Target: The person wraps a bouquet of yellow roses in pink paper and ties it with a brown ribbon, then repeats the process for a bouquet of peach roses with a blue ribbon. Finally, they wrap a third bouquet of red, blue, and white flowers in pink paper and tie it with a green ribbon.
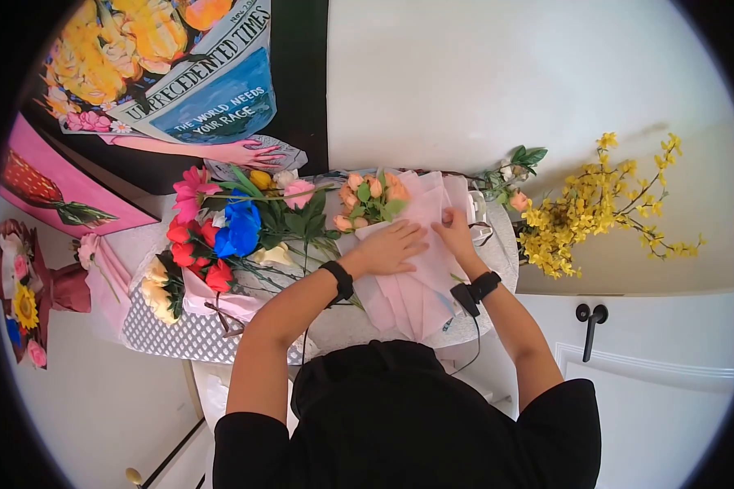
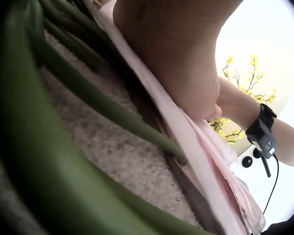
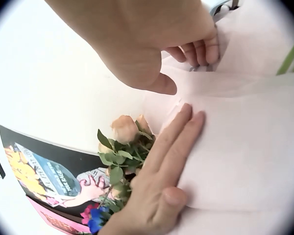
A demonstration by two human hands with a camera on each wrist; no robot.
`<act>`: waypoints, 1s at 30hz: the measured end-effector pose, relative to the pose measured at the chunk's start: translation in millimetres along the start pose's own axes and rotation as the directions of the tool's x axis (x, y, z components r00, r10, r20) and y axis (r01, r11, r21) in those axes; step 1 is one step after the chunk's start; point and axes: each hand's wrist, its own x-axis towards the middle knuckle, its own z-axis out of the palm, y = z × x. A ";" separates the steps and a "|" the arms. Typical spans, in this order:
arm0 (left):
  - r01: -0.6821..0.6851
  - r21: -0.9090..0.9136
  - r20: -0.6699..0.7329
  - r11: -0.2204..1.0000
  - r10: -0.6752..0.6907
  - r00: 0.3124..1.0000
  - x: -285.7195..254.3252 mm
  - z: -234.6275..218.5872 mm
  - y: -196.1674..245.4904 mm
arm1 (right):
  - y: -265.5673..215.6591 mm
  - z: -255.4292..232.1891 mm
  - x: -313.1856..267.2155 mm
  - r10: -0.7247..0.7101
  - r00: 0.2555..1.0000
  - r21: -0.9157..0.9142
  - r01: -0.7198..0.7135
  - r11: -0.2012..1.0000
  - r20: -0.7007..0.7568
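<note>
Pink wrapping paper lay mid-frame, peach roses at its upper left. The left hand rested flat on it, fingers extended, probably keeping folds down; the right hand bent its fingers upper right (pinching or not, I couldn't tell).

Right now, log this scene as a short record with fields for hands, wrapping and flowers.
left hand: rests flat, fingers extended, on the wrapping
right hand: fingers bent, by the wrapping; grip unclear
wrapping: pale pink translucent sheets, layered on the table
nearest flowers: bunch of peach roses with green leaves, beside the left hand
farther left: large blue flower, red blooms
right background: branching yellow blossoms
</note>
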 end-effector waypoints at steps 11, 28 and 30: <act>0.108 0.070 0.033 0.992 -0.110 0.993 -3.9 -6.2 0.2 | -57.4 -10.4 -6.9 -0.233 0.972 -0.341 0.214 0.915 -0.013; 0.345 0.237 -0.040 0.908 -0.346 0.937 -9.4 -3.1 2.8 | -61.0 19.7 -30.4 -0.670 0.738 -0.296 0.660 0.690 0.083; 0.353 0.319 0.008 0.880 -0.375 0.927 -7.9 -7.0 3.9 | -65.9 30.1 -39.0 -0.643 0.764 -0.306 0.625 0.718 0.053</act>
